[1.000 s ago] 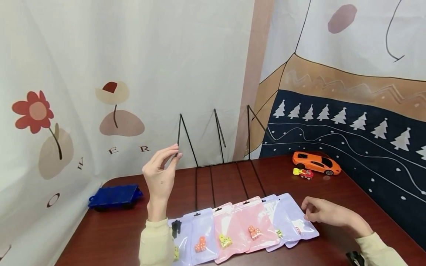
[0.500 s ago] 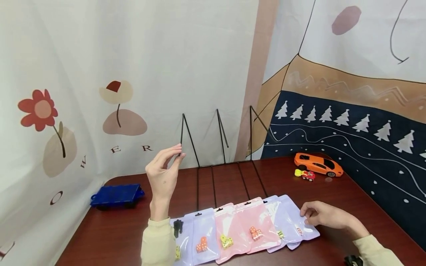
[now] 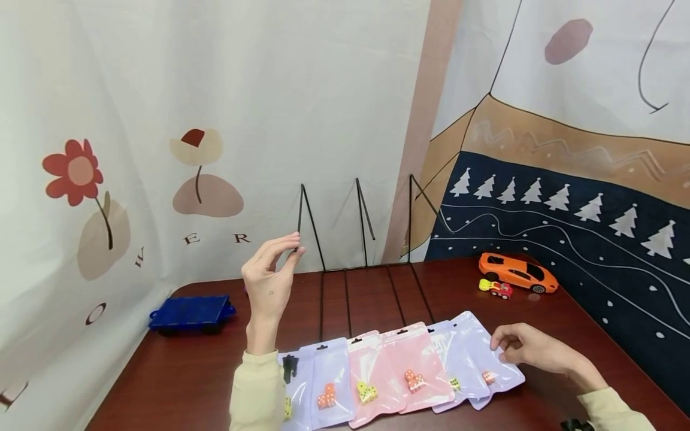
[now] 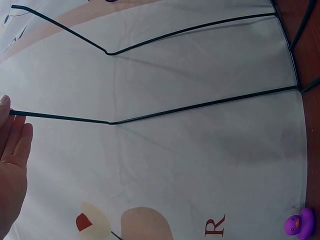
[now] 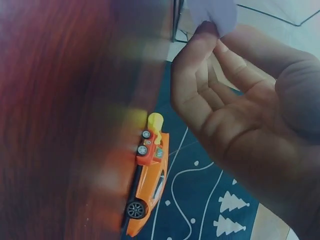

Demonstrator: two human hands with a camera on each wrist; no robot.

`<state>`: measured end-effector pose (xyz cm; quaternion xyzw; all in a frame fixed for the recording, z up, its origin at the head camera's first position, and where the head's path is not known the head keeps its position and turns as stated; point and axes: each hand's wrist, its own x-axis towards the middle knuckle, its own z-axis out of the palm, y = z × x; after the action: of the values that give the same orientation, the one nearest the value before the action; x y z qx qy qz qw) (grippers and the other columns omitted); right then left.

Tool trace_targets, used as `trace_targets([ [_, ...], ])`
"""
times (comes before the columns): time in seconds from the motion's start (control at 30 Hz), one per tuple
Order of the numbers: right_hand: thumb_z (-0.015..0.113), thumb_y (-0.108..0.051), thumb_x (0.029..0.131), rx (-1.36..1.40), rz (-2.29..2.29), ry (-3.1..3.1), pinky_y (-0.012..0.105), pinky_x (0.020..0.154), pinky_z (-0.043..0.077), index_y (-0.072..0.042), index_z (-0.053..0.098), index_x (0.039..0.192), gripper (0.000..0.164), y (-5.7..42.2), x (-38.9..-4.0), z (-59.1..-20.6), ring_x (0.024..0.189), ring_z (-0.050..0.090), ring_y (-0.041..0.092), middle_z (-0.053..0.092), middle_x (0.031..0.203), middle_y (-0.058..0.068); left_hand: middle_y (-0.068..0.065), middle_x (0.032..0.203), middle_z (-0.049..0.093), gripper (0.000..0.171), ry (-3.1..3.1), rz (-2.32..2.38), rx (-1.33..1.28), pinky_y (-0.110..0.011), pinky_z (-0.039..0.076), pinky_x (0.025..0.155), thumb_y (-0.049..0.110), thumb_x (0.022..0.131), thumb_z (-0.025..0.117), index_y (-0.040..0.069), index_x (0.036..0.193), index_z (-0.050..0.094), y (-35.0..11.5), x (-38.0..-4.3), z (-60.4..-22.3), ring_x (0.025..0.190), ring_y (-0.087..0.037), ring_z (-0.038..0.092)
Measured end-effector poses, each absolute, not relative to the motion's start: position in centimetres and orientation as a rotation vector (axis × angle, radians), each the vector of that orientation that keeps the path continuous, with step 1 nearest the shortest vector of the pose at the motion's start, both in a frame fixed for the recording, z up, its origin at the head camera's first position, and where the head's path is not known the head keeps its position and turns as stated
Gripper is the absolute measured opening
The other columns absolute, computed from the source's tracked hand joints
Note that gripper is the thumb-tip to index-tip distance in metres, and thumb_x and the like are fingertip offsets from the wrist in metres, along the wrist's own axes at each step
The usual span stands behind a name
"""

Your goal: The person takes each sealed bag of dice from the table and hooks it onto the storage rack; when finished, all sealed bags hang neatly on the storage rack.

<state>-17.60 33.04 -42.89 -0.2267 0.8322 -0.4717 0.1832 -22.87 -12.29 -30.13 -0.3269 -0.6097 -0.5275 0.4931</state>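
My left hand (image 3: 272, 284) pinches the tip of the leftmost prong of a black wire rack (image 3: 312, 221). In the left wrist view, that prong (image 4: 200, 105) runs out to my fingertips (image 4: 22, 142). My right hand (image 3: 530, 347) pinches the right edge of the outermost lilac zip bag (image 3: 482, 338), which holds an orange die. The right wrist view shows a corner of this bag (image 5: 220, 15) between thumb and finger. Several lilac and pink bags overlap in a row, among them a pink bag (image 3: 417, 350) with orange dice. My left sleeve partly hides the leftmost bag (image 3: 304, 383).
An orange toy car (image 3: 518, 272) and a small red and yellow toy vehicle (image 3: 496, 288) stand at the back right. A blue toy trailer (image 3: 191, 312) sits at the left. A purple rubber duck (image 4: 300, 225) shows in the left wrist view. Printed curtains hang behind.
The outermost lilac bag has shifted slightly right with my right hand, and its die shows more fully. My left hand keeps its pinch on the prong. The head view has turned slightly.
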Motion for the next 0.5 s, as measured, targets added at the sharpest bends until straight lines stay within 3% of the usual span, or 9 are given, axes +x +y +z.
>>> trace_targets([
  [0.23, 0.058, 0.004, 0.087, -0.586, -1.330, 2.397, 0.023, 0.064, 0.051, 0.003, 0.062, 0.099, 0.012, 33.4, -17.4, -42.2, 0.076, 0.054, 0.012, 0.059, 0.088, 0.010, -0.029, 0.088, 0.066, 0.020, -1.484, -1.290, -0.793, -0.036, 0.053, 0.087, -0.025, 0.067, 0.072, -0.014, 0.083, 0.068, -12.2, -23.0, -30.2, 0.087, -0.040, 0.064],
  [0.5, 0.060, -0.005, 0.091, -0.488, -1.341, 2.530, 0.024, 0.063, 0.050, 0.003, 0.061, 0.103, 0.015, 33.6, -17.1, -41.1, 0.079, 0.054, 0.012, 0.059, 0.096, 0.013, -0.030, 0.086, 0.065, 0.021, -1.471, -1.282, -0.797, -0.036, 0.054, 0.087, -0.027, 0.065, 0.071, -0.014, 0.082, 0.067, -12.0, -23.0, -30.2, 0.087, -0.037, 0.065],
])
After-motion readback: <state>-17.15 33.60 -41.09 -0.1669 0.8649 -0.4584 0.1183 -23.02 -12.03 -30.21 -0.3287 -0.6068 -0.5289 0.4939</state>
